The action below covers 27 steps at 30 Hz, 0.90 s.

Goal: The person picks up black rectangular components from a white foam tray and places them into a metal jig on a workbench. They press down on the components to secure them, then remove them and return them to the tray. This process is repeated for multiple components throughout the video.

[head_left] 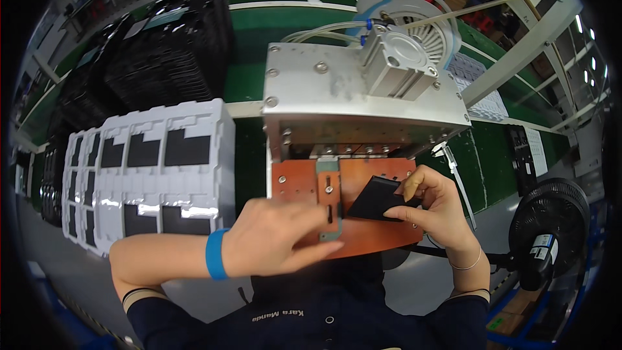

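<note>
At far left I see stacked black trays (pixel 172 52) on the green counter (pixel 259 23), and nearer me a white tray (pixel 224 155) with flat black pieces (pixel 188 147) in its compartments. Right of that comes my left hand (pixel 272 233), a blue band (pixel 217 254) at its wrist. It blurs a little over the narrow orange strip (pixel 329 185) on the orange plate (pixel 382 244); its thumb is spread from the fingers, and I can't tell whether they touch the strip. Behind the plate stands the metal fixture (pixel 317 81), with a cylinder block (pixel 405 58) on top. Above the plate's right part, the black part (pixel 372 199) sits tilted, pinched between thumb and fingers of my right hand (pixel 437 204); I can't tell whether its lower edge meets the plate. Farther right are a caliper (pixel 455 178) and a black fan (pixel 551 223).
</note>
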Motion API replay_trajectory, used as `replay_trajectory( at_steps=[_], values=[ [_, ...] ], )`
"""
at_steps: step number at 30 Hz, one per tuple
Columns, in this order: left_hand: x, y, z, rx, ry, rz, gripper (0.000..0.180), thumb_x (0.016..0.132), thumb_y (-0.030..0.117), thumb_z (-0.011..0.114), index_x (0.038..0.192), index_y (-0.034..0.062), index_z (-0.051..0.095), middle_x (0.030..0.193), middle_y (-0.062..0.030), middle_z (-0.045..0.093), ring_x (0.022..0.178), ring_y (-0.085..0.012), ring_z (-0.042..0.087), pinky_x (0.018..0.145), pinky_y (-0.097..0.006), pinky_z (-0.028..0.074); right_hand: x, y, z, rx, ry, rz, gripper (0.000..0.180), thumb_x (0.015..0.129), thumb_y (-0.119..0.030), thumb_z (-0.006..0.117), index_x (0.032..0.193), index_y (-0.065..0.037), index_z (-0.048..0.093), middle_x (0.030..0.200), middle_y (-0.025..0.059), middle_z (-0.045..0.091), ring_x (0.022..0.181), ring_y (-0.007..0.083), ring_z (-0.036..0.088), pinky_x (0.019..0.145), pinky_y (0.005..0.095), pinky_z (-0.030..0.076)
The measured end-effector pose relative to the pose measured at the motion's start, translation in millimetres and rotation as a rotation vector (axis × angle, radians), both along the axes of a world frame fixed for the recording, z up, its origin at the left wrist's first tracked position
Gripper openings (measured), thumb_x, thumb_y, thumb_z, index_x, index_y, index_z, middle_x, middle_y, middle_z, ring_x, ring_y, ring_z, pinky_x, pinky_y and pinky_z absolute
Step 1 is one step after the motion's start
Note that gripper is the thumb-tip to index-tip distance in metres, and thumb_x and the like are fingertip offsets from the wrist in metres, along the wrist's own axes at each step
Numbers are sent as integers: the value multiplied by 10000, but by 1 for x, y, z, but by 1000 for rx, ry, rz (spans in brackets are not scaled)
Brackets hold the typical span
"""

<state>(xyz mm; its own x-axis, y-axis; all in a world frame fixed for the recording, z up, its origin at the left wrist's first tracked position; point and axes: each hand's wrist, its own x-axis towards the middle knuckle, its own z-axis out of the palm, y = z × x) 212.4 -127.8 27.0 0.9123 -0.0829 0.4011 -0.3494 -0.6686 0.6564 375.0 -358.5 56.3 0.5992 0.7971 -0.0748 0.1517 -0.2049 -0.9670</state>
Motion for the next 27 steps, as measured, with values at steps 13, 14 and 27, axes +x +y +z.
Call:
replay_trajectory(
  at_steps=[13, 14, 27],
  values=[
    [-96, 38, 6, -194, 97, 259, 353, 1048, 218, 502, 777, -10, 495, 695, -212, 529, 653, -433, 531, 576, -442, 424, -61, 119, -5, 99, 321, 458, 342, 757, 59, 826, 796, -82, 517, 872, -16, 534, 932, 93, 569, 898, 278, 493],
    [-108, 40, 7, -213, 91, 318, 351, 1051, 214, 497, 783, -14, 497, 687, -207, 526, 643, -420, 530, 576, -432, 423, -66, 128, -8, 95, 306, 481, 343, 757, 59, 825, 793, -86, 516, 878, -16, 541, 934, 93, 565, 913, 285, 487],
    [-301, 208, -1, -412, 419, 1098, 455, 1057, 421, 501, 849, 35, 623, 646, 80, 400, 565, -37, 331, 502, -239, 274, -100, 147, 32, 423, -257, 556, 265, 828, -79, 794, 1040, 32, 679, 950, 95, 705, 794, 150, 689, 666, 260, 545]
  ],
)
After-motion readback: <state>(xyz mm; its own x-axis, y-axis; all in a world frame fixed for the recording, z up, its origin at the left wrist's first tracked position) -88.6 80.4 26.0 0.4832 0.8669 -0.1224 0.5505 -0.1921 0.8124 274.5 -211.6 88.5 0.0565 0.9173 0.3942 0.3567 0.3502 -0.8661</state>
